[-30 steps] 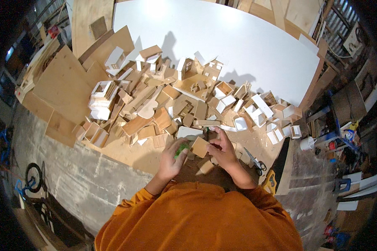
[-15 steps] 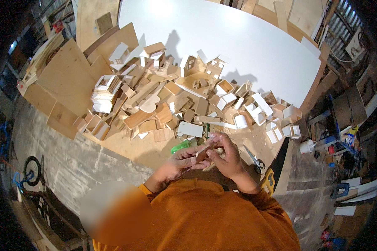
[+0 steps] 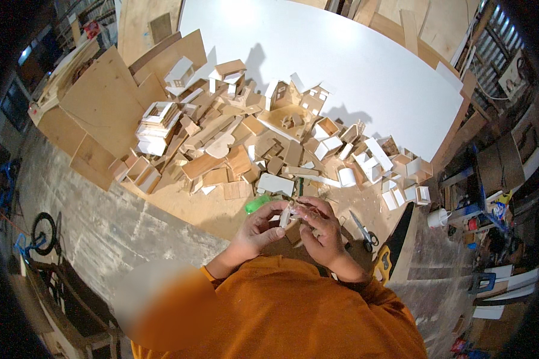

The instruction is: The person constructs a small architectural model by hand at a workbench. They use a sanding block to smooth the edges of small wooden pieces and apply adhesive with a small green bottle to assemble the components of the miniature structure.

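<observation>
Close to my body, at the near edge of the worktable, my left hand (image 3: 259, 232) pinches a small wooden piece (image 3: 285, 218) between thumb and fingers. A pale narrow side of the piece shows; the rest is covered by fingers. My right hand (image 3: 322, 232) is closed at the same piece from the other side, its fingertips at the upper end. Something whitish is at those fingertips, too small to make out. Just beyond my left hand lies a bright green plastic object (image 3: 257, 204). A flat white board piece (image 3: 275, 185) rests past both hands.
Scissors (image 3: 371, 238) and a handsaw with a yellow handle (image 3: 384, 261) lie right of my hands. Wooden offcuts (image 3: 236, 160) pile up across the table, with small model houses (image 3: 227, 72) behind. A large white panel (image 3: 341, 54) stretches along the back.
The small wooden piece has been turned: its brown broad face showed before, now a pale narrow side. My right hand's fingers have come down over it. The view has shifted slightly.
</observation>
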`<state>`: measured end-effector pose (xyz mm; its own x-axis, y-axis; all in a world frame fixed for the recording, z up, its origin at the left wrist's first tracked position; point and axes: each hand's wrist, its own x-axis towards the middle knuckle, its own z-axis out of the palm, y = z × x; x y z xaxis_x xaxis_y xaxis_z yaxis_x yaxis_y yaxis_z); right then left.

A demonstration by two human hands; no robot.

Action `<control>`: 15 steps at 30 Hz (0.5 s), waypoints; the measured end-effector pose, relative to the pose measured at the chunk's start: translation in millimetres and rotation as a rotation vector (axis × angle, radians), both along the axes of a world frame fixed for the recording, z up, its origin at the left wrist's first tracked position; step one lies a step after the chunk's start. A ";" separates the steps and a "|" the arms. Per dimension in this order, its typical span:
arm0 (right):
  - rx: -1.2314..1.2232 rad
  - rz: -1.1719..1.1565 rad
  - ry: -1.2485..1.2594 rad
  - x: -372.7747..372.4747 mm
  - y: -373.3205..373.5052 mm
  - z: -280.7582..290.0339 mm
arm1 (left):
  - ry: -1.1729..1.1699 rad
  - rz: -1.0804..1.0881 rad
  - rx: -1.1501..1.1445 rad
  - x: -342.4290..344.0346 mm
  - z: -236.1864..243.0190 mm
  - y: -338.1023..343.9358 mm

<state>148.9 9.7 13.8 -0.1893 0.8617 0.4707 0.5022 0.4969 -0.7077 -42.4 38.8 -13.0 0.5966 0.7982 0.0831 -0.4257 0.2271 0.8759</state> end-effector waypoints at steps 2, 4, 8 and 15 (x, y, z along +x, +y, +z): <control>0.041 -0.037 -0.032 0.6 0.3 -3.5 | 0.030 0.024 0.040 -0.2 4.1 -0.6; 0.116 -0.079 -0.077 0.8 1.2 -4.8 | 0.013 0.025 0.064 2.3 3.3 -0.6; 0.131 -0.132 -0.175 0.2 2.3 -0.6 | 0.032 0.074 0.139 4.1 -4.8 2.6; 0.220 -0.170 -0.382 0.1 -4.1 5.6 | 0.075 0.149 0.183 6.5 -6.6 4.7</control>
<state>149.0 5.6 19.5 -0.2489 0.7832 0.5697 0.7933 0.5023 -0.3440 -35.9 43.5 -19.6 0.4835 0.8535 0.1945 -0.3751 0.0012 0.9270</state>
